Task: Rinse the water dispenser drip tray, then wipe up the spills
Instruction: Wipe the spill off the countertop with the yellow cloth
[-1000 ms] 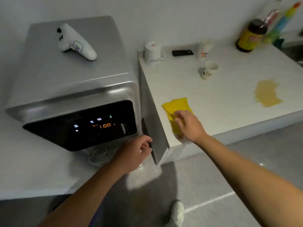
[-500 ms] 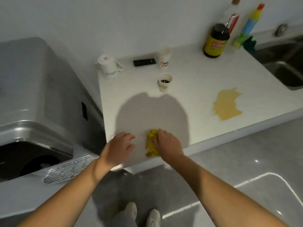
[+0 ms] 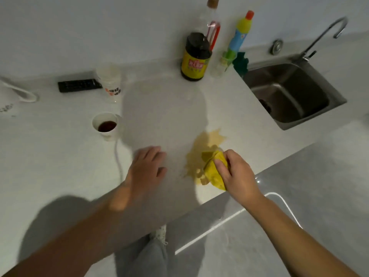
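Note:
A yellowish-brown spill (image 3: 201, 148) spreads on the white counter (image 3: 171, 108) near its front edge. My right hand (image 3: 236, 174) grips a bunched yellow cloth (image 3: 214, 168) and presses it onto the spill's near right part. My left hand (image 3: 146, 168) rests flat on the counter to the left of the spill, fingers spread, holding nothing. The water dispenser and its drip tray are out of view.
A paper cup of dark liquid (image 3: 105, 125) stands left of centre. Behind are a clear plastic cup (image 3: 110, 85), a black remote (image 3: 78, 84), a dark sauce bottle (image 3: 195, 56), a cleaner bottle (image 3: 238, 35) and a white mug (image 3: 14, 94). A steel sink (image 3: 289, 94) with tap lies right.
I have turned right, away from the dispenser. My right hand picked up the yellow cloth and carried it right onto the spill. My left hand left the dispenser and now lies on the counter.

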Action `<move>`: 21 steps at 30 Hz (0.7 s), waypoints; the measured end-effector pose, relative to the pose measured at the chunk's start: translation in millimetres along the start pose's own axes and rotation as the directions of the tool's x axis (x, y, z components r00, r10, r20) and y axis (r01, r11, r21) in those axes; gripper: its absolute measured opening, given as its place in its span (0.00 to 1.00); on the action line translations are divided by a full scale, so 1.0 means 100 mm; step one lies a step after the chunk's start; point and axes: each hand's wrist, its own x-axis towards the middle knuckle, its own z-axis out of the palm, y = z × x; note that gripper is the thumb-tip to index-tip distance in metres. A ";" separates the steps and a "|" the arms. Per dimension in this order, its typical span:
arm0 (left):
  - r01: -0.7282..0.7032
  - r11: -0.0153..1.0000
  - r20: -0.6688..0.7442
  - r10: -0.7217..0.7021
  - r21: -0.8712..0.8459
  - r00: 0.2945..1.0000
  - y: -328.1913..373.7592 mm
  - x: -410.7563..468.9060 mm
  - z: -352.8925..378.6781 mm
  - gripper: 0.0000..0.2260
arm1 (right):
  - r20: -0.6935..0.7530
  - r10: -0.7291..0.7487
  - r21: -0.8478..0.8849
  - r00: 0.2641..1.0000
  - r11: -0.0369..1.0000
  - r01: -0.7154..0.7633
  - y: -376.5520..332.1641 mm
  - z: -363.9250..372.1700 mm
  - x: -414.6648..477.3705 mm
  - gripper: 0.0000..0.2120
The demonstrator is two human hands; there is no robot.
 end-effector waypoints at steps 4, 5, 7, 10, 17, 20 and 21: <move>0.047 0.998 0.026 -0.048 0.040 0.999 0.18 0.33 0.10 0.21 | 0.097 -0.085 -0.239 0.992 0.965 0.106 0.63 -0.48 0.50 0.13; 0.058 0.997 0.034 -0.060 0.059 0.998 0.21 0.34 0.12 0.22 | 0.142 -0.103 -0.325 0.985 0.935 0.144 0.78 -0.56 0.61 0.14; 0.065 0.994 0.057 -0.071 0.092 0.996 0.24 0.33 0.17 0.25 | 0.263 -0.087 -0.469 0.961 0.859 0.206 1.06 -0.62 0.75 0.16; 0.078 0.992 0.034 -0.082 0.097 0.996 0.26 0.33 0.21 0.25 | 0.378 -0.101 -0.527 0.920 0.794 0.304 1.33 -0.54 0.79 0.15; 0.099 0.988 0.006 -0.100 0.123 0.995 0.25 0.37 0.27 0.25 | 0.335 -0.247 -0.494 0.909 0.776 0.393 1.59 -0.37 0.66 0.14; 0.083 0.979 0.012 -0.087 0.186 0.996 0.21 0.37 0.30 0.24 | 0.240 -0.227 -0.514 0.944 0.795 0.322 1.65 -0.39 0.98 0.16; 0.084 0.977 0.007 -0.087 0.194 0.996 0.21 0.37 0.31 0.24 | 0.233 -0.221 -0.548 0.947 0.775 0.316 1.68 -0.40 1.12 0.19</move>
